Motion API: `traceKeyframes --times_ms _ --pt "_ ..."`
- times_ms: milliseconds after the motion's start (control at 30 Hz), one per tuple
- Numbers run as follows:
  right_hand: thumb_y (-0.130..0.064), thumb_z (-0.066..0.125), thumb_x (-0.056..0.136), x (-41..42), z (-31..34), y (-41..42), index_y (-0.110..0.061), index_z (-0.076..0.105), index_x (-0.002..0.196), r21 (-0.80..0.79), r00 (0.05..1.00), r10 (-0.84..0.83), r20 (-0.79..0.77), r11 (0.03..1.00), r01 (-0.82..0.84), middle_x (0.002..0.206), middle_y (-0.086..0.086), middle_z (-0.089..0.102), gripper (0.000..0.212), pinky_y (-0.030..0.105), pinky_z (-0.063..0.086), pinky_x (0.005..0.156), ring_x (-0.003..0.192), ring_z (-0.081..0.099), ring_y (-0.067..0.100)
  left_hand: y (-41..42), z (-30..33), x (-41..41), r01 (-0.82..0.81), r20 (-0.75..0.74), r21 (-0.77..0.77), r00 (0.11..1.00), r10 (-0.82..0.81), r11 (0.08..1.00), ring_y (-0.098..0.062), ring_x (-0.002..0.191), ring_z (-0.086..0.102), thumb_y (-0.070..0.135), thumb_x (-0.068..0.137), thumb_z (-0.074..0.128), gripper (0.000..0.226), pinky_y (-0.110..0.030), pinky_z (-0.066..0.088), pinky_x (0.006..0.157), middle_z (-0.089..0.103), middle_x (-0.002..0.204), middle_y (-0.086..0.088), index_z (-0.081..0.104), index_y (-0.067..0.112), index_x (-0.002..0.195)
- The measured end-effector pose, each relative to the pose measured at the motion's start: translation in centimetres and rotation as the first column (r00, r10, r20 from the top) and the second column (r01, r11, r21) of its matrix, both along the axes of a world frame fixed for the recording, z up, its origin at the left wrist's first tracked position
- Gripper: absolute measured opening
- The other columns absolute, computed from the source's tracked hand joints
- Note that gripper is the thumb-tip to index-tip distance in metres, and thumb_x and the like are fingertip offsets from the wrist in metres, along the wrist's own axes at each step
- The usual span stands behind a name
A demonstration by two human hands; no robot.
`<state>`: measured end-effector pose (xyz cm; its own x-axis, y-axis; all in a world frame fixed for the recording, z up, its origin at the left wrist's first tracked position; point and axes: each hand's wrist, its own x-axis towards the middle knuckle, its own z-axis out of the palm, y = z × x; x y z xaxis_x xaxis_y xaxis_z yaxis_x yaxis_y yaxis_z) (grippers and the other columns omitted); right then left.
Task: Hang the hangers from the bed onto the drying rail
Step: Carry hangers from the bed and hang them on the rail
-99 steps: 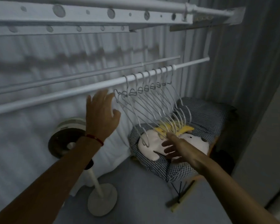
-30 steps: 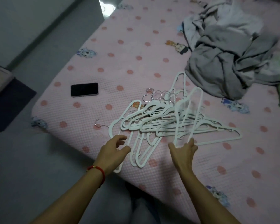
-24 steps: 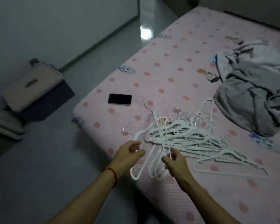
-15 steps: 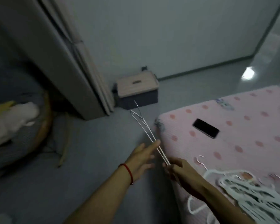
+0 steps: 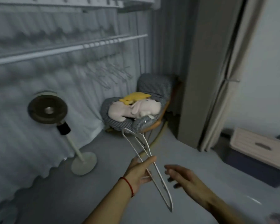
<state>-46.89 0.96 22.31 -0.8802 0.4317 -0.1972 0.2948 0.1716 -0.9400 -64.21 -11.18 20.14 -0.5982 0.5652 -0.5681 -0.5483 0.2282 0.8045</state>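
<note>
My left hand (image 5: 140, 172), with a red string at the wrist, grips a white hanger (image 5: 137, 147) around its middle; the hanger points away from me, hook end toward the chair. Just to its right my right hand (image 5: 185, 177) hovers with fingers spread and holds nothing. The white drying rail (image 5: 58, 50) crosses the upper left in front of a pale curtain. Several white hangers (image 5: 111, 72) hang on it near its right end, blurred. The bed is out of view.
A standing fan (image 5: 47, 109) is on the floor at left. A checked rocking chair (image 5: 153, 84) with plush toys (image 5: 133, 108) sits under the rail's right end. A folded door panel (image 5: 199, 70) and a lidded storage box (image 5: 259, 146) are at right.
I have turned from the bed toward the rail. The hanger passed from my right hand to my left hand; my right hand let go and opened.
</note>
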Motion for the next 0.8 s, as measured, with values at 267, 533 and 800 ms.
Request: traceKeyframes --times_ms 267,533,800 --pt "-0.045 0.07 0.088 -22.3 9.1 -5.3 -0.024 0.027 0.156 0.542 0.907 0.268 -0.325 0.839 -0.054 0.149 -0.014 0.043 0.083 0.022 0.054 0.09 0.115 0.057 0.001 -8.5 1.6 -10.9 -0.062 -0.069 0.067 0.995 0.067 0.996 -0.029 0.109 0.065 0.043 0.043 0.096 0.147 -0.048 0.055 0.093 0.062 0.128 -0.009 0.002 0.03 0.155" --pt "-0.028 0.068 0.095 -31.5 9.1 -6.5 -0.016 0.049 0.146 0.651 0.826 0.433 -0.36 0.751 -0.11 0.142 -0.002 0.057 0.056 0.021 0.048 0.103 0.127 0.053 0.008 -11.9 1.9 -16.1 -0.078 -0.109 0.084 0.99 0.087 0.993 -0.025 0.104 0.069 0.038 0.046 0.096 0.14 -0.048 0.054 0.094 0.071 0.113 -0.007 0.008 0.031 0.155" --pt "-0.029 0.076 0.087 -36.9 9.6 -5.6 -0.012 0.045 0.148 0.62 0.779 0.534 -0.329 0.745 -0.249 0.144 0.001 0.055 0.07 -0.001 0.036 0.096 0.127 0.052 0.005 -11.0 1.9 -19.1 -0.214 -0.08 0.124 0.971 0.224 0.969 -0.026 0.098 0.072 0.013 0.076 0.082 0.108 -0.043 0.058 0.083 0.074 0.107 -0.01 0.01 0.023 0.156"
